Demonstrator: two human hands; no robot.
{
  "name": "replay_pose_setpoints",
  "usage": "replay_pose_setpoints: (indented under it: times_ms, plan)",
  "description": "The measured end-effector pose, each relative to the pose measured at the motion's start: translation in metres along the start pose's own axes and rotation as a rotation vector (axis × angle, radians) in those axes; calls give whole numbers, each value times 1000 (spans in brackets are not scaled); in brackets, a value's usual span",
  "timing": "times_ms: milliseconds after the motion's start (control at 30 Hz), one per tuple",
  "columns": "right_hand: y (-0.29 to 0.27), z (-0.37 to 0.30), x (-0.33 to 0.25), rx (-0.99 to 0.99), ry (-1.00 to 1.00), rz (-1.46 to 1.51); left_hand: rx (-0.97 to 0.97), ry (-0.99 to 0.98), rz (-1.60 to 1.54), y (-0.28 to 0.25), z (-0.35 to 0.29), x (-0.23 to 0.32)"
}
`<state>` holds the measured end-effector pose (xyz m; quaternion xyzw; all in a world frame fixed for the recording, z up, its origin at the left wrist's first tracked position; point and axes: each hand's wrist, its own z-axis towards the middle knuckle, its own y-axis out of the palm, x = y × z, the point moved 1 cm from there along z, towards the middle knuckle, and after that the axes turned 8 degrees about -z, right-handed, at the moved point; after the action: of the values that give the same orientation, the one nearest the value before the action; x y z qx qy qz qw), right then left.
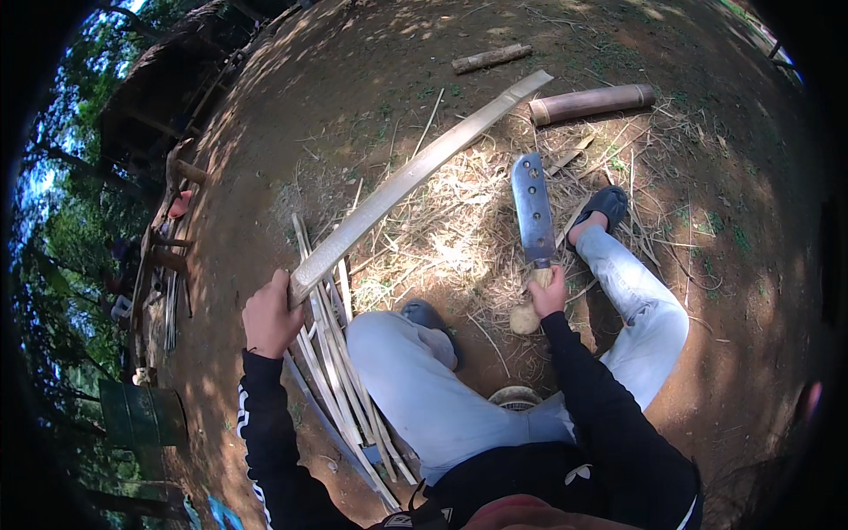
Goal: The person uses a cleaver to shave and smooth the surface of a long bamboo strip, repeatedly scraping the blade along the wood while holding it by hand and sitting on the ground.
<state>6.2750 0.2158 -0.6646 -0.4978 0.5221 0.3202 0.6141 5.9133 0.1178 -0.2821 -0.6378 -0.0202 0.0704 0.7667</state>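
My left hand is closed round the near end of a long, pale split bamboo strip. The strip slants up and away to the right, its far end close to a bamboo section on the ground. In my right hand is a broad-bladed machete, gripped by its wooden handle, with the blade pointing away from me. Several holes run along the blade. Strip and blade are apart. Beside my left leg lies a bundle of thin split bamboo strips, partly under the left hand and strip.
A thick brown bamboo section and a shorter log lie on the dirt ahead. Pale shavings cover the ground between my feet. At the left stand a green drum and a wooden bench, with trees behind.
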Motion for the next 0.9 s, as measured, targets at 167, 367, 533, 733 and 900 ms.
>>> replay_pose_setpoints:
  times_ms: [167, 367, 533, 733, 900]
  plan:
    - [-22, 17, -30, 7, -75, 424, -272, 211, 361, -17, -15, 67]
    - [-82, 29, -62, 113, -120, 361, -103, 549, 293, -75, 9, 105]
    - [-117, 18, -116, 47, -217, 617, 98, 748, 561, -184, 38, 117]
    - [-133, -14, -93, -513, 159, 1404, 332, 953, -53, -150, 50, 121]
    - [-140, -43, -48, -366, 426, 980, 830, 468, -1345, -129, 80, 31]
